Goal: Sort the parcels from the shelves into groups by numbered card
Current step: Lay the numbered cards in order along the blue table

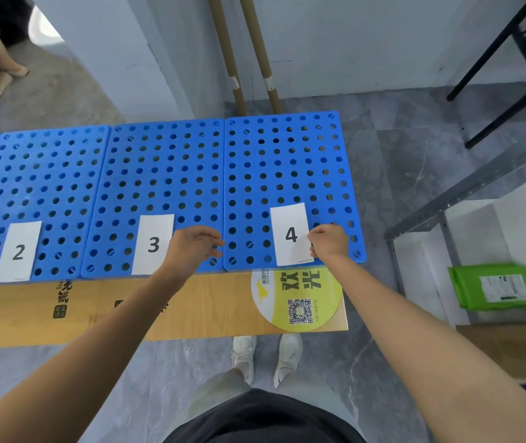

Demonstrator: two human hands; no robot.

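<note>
- Now the right hand (328,243) pinches card 4 (290,235) at its right edge.
- Left hand (194,244) hovers beside card 3 (154,244), fingers relaxed, holding nothing.
- Green parcel (493,286) lies on a shelf (421,266), well right of both hands.

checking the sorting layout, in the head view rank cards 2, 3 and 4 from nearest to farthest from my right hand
1. card 4: on the rightmost board, its right edge pinched by the right hand.
2. card 3: middle board, just beyond the left hand.
3. card 2: far left.
</note>
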